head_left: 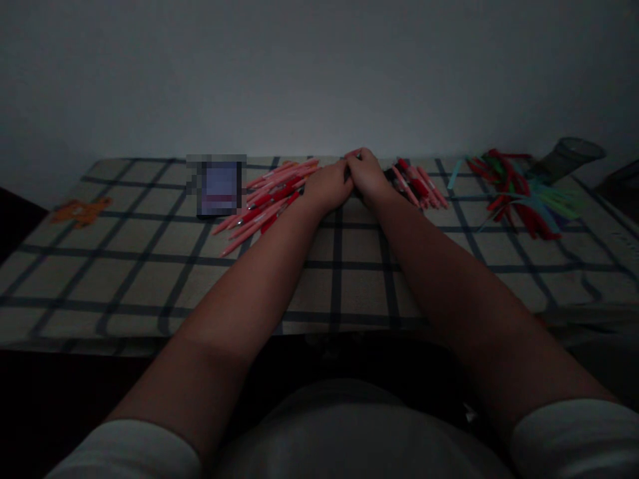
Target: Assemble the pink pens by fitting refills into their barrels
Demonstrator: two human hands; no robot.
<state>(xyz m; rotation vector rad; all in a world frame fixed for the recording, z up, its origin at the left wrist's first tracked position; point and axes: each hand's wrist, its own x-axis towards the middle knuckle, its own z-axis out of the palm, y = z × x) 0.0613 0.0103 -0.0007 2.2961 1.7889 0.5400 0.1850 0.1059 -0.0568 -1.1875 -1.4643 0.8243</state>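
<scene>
Over the far part of the table, my left hand [329, 183] and my right hand [368, 174] meet side by side. A short stretch of a pink pen [353, 153] shows at the curled fingers of my right hand, which is closed on it. The fingers of my left hand are bent inward and mostly hidden; what they hold I cannot make out. Beside my left hand lies a loose pile of pink and red pens [269, 196], partly behind the wrist. A smaller group of pink and red pens [422, 183] rests to the right of my right hand.
A checked cloth [200, 266] covers the table, with a wall behind. A pixelated phone-like object [219, 189] stands left of the pens, near an orange flower-like piece [82, 211]. Red, green and blue strips [524, 199] lie at right by a tilted clear cup [569, 159].
</scene>
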